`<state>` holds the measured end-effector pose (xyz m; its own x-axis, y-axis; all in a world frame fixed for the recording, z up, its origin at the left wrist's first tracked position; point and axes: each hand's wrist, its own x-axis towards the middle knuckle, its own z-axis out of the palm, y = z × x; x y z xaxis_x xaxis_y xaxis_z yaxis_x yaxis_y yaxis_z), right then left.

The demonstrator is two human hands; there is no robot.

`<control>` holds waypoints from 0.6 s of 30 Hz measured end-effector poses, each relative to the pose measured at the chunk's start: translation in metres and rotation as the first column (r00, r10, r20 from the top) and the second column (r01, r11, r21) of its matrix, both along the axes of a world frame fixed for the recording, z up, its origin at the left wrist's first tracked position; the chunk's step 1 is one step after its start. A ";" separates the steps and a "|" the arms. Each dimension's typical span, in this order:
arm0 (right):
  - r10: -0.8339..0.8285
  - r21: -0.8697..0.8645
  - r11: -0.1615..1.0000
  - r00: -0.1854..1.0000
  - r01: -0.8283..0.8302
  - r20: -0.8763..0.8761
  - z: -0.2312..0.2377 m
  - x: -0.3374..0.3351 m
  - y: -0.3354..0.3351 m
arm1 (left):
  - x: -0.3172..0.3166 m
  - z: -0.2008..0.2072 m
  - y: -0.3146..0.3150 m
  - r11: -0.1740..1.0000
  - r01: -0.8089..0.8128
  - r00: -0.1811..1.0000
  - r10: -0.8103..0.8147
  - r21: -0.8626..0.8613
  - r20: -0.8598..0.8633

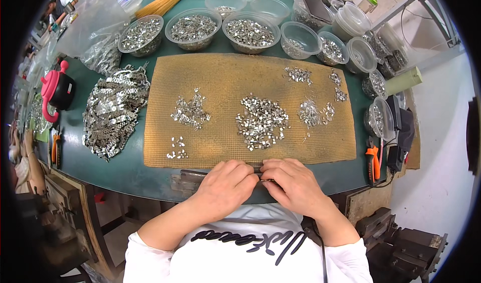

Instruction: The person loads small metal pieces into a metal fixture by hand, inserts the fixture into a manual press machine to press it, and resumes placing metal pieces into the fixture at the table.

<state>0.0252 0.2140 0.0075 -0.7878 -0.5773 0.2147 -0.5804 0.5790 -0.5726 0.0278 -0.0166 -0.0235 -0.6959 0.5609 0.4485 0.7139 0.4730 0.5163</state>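
My left hand (226,185) and my right hand (293,184) meet at the near edge of the tan textured mat (220,75), fingers curled and thumbs close together. A small dark piece shows between the fingertips; its kind is too hidden to tell. Beside my left hand lies a flat metal bar (191,177) at the table's edge. On the mat in front are a large pile of small silvery metal pieces (261,121), a pile at left (190,111), a few loose bits (177,150) and further small heaps (309,112) at right.
A heap of linked metal strips (114,107) lies left of the mat, near a black and pink pot (59,88). Clear plastic bowls of metal pieces (250,31) line the far side. Orange-handled pliers (373,162) lie at right. Another person's arm (32,165) is at far left.
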 end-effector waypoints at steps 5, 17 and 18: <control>-0.091 -0.034 0.995 0.996 0.092 0.024 0.001 0.004 0.016 | 0.000 0.004 -0.003 1.000 0.004 0.999 -0.005 0.013 0.050; -0.185 -0.101 0.977 0.982 0.186 0.022 -0.004 0.011 0.027 | 0.002 0.006 0.010 0.999 -0.040 0.999 0.040 0.004 -0.005; -0.184 -0.104 0.977 0.983 0.186 0.028 -0.005 0.011 0.027 | 0.003 0.006 0.010 0.999 -0.046 0.999 0.045 -0.018 -0.026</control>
<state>0.0359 0.2410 0.0026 -0.8831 -0.3960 0.2515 -0.4578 0.6108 -0.6460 0.0308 -0.0070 -0.0179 -0.7093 0.5374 0.4562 0.7044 0.5145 0.4890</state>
